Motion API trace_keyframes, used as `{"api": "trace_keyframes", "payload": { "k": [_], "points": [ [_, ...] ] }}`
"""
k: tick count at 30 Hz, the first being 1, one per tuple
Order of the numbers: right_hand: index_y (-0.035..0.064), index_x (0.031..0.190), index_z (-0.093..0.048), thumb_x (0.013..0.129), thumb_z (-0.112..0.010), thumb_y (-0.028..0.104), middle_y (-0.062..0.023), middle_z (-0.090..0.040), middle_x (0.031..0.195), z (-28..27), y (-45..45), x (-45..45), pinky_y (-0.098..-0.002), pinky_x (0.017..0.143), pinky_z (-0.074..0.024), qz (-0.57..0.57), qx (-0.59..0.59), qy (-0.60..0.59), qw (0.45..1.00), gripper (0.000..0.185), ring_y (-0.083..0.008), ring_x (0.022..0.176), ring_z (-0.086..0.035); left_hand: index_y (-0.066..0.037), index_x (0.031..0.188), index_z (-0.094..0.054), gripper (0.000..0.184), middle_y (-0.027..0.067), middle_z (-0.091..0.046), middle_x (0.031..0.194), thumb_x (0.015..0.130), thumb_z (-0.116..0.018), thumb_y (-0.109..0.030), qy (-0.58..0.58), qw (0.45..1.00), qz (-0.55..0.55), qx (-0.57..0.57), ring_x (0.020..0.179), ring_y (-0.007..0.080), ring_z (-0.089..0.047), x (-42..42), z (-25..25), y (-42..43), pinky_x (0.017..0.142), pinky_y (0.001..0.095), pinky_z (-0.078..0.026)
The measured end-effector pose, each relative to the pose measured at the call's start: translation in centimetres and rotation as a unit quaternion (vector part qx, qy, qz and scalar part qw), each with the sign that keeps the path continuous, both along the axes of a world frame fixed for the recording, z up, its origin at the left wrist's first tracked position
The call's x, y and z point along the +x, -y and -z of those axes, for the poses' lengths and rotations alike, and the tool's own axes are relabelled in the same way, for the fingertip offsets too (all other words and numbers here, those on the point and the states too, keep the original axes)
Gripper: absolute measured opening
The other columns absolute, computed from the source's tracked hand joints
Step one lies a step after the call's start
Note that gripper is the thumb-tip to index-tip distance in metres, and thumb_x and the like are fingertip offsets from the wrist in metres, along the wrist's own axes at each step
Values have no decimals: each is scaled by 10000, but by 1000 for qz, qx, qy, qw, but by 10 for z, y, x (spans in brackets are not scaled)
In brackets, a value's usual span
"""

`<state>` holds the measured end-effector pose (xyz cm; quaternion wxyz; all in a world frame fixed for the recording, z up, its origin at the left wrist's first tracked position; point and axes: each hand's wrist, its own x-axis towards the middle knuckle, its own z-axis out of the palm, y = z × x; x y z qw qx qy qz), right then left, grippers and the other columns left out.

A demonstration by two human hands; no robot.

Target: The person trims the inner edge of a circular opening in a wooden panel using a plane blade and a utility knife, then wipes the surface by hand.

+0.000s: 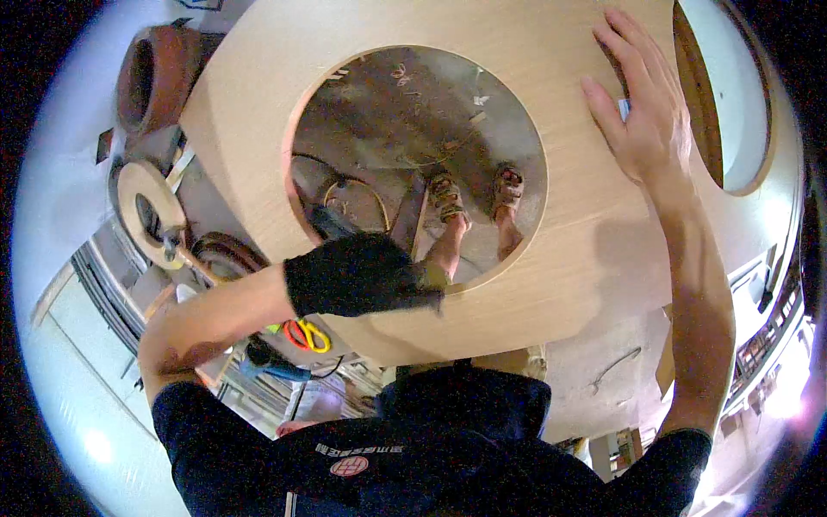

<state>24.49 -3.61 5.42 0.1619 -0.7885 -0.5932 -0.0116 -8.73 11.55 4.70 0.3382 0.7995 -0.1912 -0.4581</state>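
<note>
A large pale wooden panel (577,198) with a round hole cut through it lies in front of me. My left hand (362,276), in a black glove, is at the near left part of the hole's rim. Its fingers look curled in, and a dark ragged edge shows at their end; what they hold is hidden. My right hand (650,129), bare, rests flat on the panel's right side with the fingers spread. A small pale-blue patch (624,109) shows between its thumb and forefinger. Through the hole I see the floor and two sandalled feet (447,196).
Another panel opening (732,95) curves along the right edge. On the left are a brown ring-shaped piece (164,77) and a pale wooden ring (138,185). Scissors with red and yellow handles (314,338) and a blue tool (276,370) lie below my left forearm.
</note>
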Motion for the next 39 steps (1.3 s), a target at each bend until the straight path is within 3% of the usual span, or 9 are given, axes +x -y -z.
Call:
{"api": "trace_keyframes", "payload": {
  "k": [2, 4, 9, 14, 18, 30, 32, 36, 39],
  "points": [
    [81, 1384, -564, 916, -691, 244, -133, -506, 1510, 2, -3, -4, -455, 1157, -382, 0, 9, -8, 1000, 512, -353, 1399, -467, -82, 1273, -636, 357, 165, -684, 864, 957, -551, -224, 210, 939, -255, 95, 717, 351, -686, -40, -14, -13, 597, 456, -540],
    [87, 1369, -574, 908, -706, 311, -140, -501, 1509, 4, -2, 0, -465, 1163, -377, 4, 4, 13, 1000, 529, -352, 1392, -472, -85, 1319, -610, 418, 183, -657, 981, 911, -530, -39, 161, 894, -354, 223, 868, 365, -669, -52, -54, -26, 723, 459, -544],
    [44, 1408, -530, 918, -691, 214, -173, -462, 1538, -4, -4, 2, -480, 1191, -332, -14, -36, 1, 999, 543, -366, 1440, -410, -128, 1389, -573, 564, 177, -643, 1059, 845, -550, 18, 141, 827, -416, 350, 895, 381, -663, -123, -49, -41, 762, 446, -557],
    [49, 1427, -509, 892, -701, 170, -182, -445, 1548, -5, -9, 5, -506, 1196, -316, -27, -39, -18, 999, 582, -379, 1453, -390, -193, 1413, -573, 608, 115, -673, 1005, 816, -601, -84, 292, 816, -292, 405, 880, 305, -672, -88, -29, -84, 742, 431, -556],
    [49, 1436, -499, 881, -698, 154, -178, -441, 1551, -6, -6, 6, -512, 1198, -311, -38, -39, -29, 998, 600, -377, 1455, -388, -185, 1108, -663, 339, 54, -648, 983, 771, -631, -165, 517, 775, -144, 334, 852, 239, -649, 8, -14, -138, 712, 376, -535],
    [64, 1429, -525, 875, -685, 125, -152, -468, 1541, 0, -4, 2, -484, 1186, -340, -18, -22, -8, 1000, 580, -360, 1441, -414, -120, 892, -707, 167, 108, -643, 790, 891, -644, -274, 433, 831, -46, 346, 725, 298, -651, 1, -15, -169, 661, 428, -517],
    [70, 1424, -532, 873, -689, 128, -148, -472, 1540, 2, -2, 2, -476, 1184, -345, -8, -21, -1, 1000, 576, -358, 1437, -421, -172, 928, -670, 119, 31, -642, 886, 834, -624, -229, 363, 850, -13, 381, 837, 226, -647, -7, -31, -170, 691, 370, -502],
    [81, 1414, -543, 877, -693, 135, -142, -477, 1537, 3, -1, 2, -467, 1181, -352, 2, -16, -2, 1000, 560, -357, 1430, -431, -152, 1040, -654, 219, 56, -640, 906, 842, -621, -239, 580, 737, 25, 347, 827, 243, -646, 48, -33, -165, 688, 365, -521],
    [80, 1406, -551, 881, -693, 138, -141, -487, 1530, 1, -2, 2, -463, 1178, -357, 3, -15, 11, 1000, 547, -355, 1424, -439, -148, 1012, -659, 179, 69, -634, 881, 861, -614, -234, 542, 757, 14, 365, 805, 255, -646, 54, -11, -174, 675, 384, -519]
  ]
}}
